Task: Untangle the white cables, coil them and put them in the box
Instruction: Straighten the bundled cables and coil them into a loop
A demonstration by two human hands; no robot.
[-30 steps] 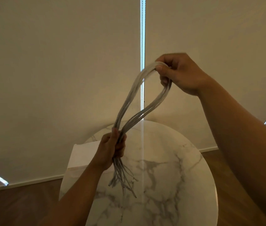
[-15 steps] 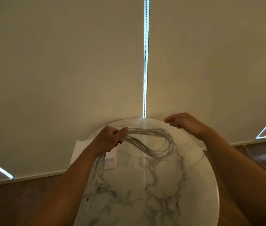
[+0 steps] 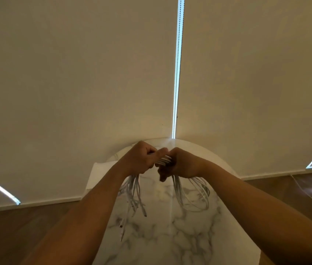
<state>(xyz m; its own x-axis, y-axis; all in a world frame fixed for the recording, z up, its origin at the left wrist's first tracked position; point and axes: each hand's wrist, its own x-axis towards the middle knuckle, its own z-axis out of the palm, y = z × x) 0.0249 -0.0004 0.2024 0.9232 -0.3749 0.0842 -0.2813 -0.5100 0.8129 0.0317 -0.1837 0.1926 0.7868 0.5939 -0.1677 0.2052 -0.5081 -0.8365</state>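
A bundle of white cables [image 3: 163, 161] stretches between my two hands above the round marble table [image 3: 170, 236]. My left hand [image 3: 141, 159] grips the bundle, and loose cable ends [image 3: 134, 196] with plugs hang below it. My right hand [image 3: 180, 163] grips the bundle close beside the left, and a looped part of the cables [image 3: 195, 196] droops under it onto the table. A white box [image 3: 96, 175] sits at the table's far left, partly hidden by my left forearm.
Pale roller blinds fill the wall behind the table, with a bright gap [image 3: 177, 73] between them. Wooden floor [image 3: 17, 230] lies on both sides. A thin cord [image 3: 308, 196] runs over the floor at the right.
My right hand let the loop down from high up, then came in beside my left hand and took hold of the bundle. Both hands now sit low over the table.
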